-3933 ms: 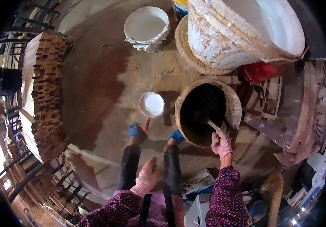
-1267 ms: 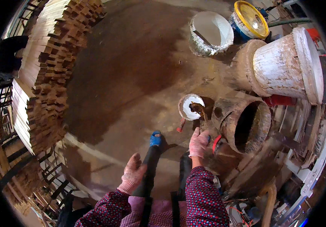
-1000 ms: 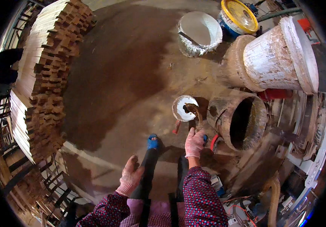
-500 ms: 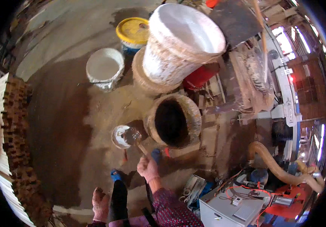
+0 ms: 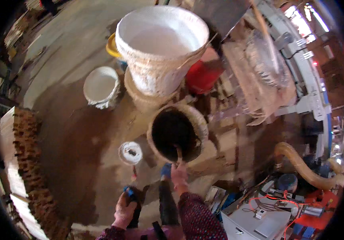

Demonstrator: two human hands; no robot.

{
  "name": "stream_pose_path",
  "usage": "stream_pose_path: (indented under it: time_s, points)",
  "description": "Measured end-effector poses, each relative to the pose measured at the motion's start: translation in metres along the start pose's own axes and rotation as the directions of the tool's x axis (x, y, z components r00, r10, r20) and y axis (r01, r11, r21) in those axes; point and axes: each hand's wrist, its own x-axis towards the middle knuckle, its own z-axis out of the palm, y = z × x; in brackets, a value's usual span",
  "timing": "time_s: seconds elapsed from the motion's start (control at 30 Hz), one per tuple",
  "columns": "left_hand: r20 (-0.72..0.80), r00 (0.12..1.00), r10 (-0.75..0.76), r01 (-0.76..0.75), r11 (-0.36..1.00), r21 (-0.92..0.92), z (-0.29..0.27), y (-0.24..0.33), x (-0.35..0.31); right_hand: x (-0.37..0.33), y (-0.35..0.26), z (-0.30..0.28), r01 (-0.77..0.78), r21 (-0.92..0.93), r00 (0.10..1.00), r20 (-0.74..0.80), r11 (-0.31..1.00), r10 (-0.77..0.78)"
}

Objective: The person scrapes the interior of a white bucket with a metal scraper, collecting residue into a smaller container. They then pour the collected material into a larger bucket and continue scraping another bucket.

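My right hand (image 5: 179, 176), in a pink knitted glove, is closed round the wooden handle (image 5: 179, 153) of a scoop. The scoop's head is down inside a tan-rimmed bucket (image 5: 202, 130), hidden in the dark interior. To the left of that bucket, a small white pail (image 5: 131, 153) stands on the floor with whitish stuff and a dark patch in it. My left hand (image 5: 124, 210), gloved alike, hangs low over my blue shoe (image 5: 130, 193). It holds nothing; its thumb stands apart from loosely bent fingers.
Beyond the bucket, a large white tub (image 5: 152, 76) sits on another bucket, beside a red container (image 5: 206, 74). A white-coated pail (image 5: 101, 87) stands left of them. Stacked wood (image 5: 24, 156) lines the left. A grey cabinet (image 5: 256, 224) with cables and a ribbed hose (image 5: 300, 164) are at right.
My right hand has moved the scoop from above the small pail to the right and down into the tan-rimmed bucket. My left hand has shifted right. The view has turned slightly.
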Motion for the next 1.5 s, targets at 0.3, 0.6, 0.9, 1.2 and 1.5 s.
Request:
stream_pose_path:
  time_s: [0.3, 0.6, 0.9, 1.2, 1.5]
  points:
    - [-0.059, 0.987, -0.148, 0.159, 0.949, 0.274, 0.038, 0.03, -0.002, -0.023, -0.005, -0.014, -0.091, -0.016, 0.938, 0.336, 0.996, 0.091]
    - [-0.046, 0.993, -0.11, 0.118, 0.967, 0.228, 0.079, 0.065, 0.021, 0.051, -0.004, -0.077, 0.155, -0.26, 0.657, 0.748, 0.953, 0.097]
    - [-0.139, 0.989, -0.059, 0.072, 0.993, 0.094, 0.067, 0.109, 0.013, 0.205, -0.209, -0.462, 0.591, -0.756, 0.308, -0.111, 0.281, -0.945]
    - [-0.239, 0.971, -0.002, 0.001, 1.0, -0.005, 0.05, 0.09, 0.011, 0.432, -0.172, -0.514, -0.878, -0.177, 0.297, 0.528, -0.445, -0.795]
    - [-0.196, 0.981, -0.013, 0.016, 1.0, 0.012, 0.057, 0.114, 0.003, 0.418, -0.213, -0.563, -0.902, -0.242, 0.22, 0.453, -0.357, -0.864]
